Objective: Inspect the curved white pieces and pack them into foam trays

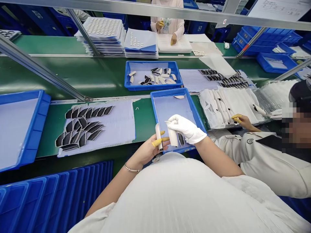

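Note:
My left hand [148, 149], bare with yellow finger cots, pinches a small white curved piece [158, 133] upright. My right hand [186, 128], in a white glove, grips another white curved piece [172, 137] with a dark piece [180, 138] beside it. Both hands hover over the near edge of a blue tray [194, 111] lined with white; one white piece [179, 96] lies at its far end. To my left, a white sheet [121, 124] carries rows of black curved pieces [81, 127].
A second blue tray [153, 85] of mixed black and white pieces sits on the green belt. A large blue bin [36, 129] stands at left. A person at right [267, 158] handles white pieces; another person [167, 24] works across the belt beside stacked sheets [104, 34].

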A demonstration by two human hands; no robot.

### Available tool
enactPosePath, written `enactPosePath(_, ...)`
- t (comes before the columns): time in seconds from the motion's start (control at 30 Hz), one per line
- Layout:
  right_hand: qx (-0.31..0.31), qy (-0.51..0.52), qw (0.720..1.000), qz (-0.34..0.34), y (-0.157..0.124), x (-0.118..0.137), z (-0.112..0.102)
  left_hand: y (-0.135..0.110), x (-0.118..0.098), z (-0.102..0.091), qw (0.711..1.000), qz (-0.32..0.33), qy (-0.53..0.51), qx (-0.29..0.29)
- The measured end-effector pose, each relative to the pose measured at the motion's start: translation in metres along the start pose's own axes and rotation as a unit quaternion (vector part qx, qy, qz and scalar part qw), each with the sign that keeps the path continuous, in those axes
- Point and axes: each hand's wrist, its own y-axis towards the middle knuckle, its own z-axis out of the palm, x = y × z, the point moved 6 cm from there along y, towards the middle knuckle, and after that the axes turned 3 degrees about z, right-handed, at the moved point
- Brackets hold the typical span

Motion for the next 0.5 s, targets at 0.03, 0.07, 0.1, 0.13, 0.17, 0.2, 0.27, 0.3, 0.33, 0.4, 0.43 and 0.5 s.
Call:
enactPosePath(0.03, -0.001, 0.009, 1.0, 0.007, 0.001, -0.002, 0.001, -0.001, -0.001, 0.002, 1.0, -0.002, -0.005, 0.017)
enactPosePath(0.07, 0.001, 0.013, 1.0, 0.01, 0.002, -0.003, 0.003, -0.001, -0.002, 0.004, 0.999, -0.003, -0.006, 0.031)
enactPosePath(0.1, 0.006, 0.016, 1.0, 0.009, 0.004, -0.004, 0.006, -0.002, -0.003, 0.005, 0.999, -0.002, -0.005, 0.04)
enactPosePath(0.13, 0.012, 0.022, 1.0, 0.007, 0.006, -0.004, 0.009, -0.001, -0.004, 0.005, 0.999, -0.001, -0.002, 0.046)
enactPosePath(0.17, 0.018, 0.029, 0.999, 0.003, 0.008, -0.005, 0.012, -0.001, -0.005, 0.005, 0.999, 0.001, 0.0, 0.049)
enactPosePath(0.2, 0.023, 0.035, 0.999, 0.0, 0.009, -0.005, 0.014, -0.001, -0.005, 0.005, 0.999, 0.003, 0.002, 0.05)
enactPosePath(0.27, 0.032, 0.043, 0.999, 0.0, 0.012, -0.005, 0.017, 0.0, -0.007, 0.005, 0.999, 0.005, 0.0, 0.052)
enactPosePath(0.3, 0.037, 0.048, 0.998, 0.002, 0.013, -0.006, 0.019, 0.001, -0.007, 0.005, 0.999, 0.004, -0.004, 0.052)
enactPosePath(0.33, 0.043, 0.054, 0.998, 0.002, 0.013, -0.006, 0.02, 0.001, -0.007, 0.005, 0.999, 0.003, -0.01, 0.052)
enactPosePath(0.4, 0.058, 0.066, 0.996, 0.001, 0.015, -0.008, 0.022, 0.002, -0.007, 0.005, 0.998, 0.002, -0.019, 0.052)
enactPosePath(0.43, 0.065, 0.07, 0.995, -0.001, 0.016, -0.009, 0.022, 0.002, -0.006, 0.004, 0.998, 0.0, -0.022, 0.052)
enactPosePath(0.5, 0.077, 0.075, 0.994, -0.005, 0.018, -0.011, 0.023, 0.003, -0.005, 0.004, 0.998, -0.004, -0.024, 0.052)
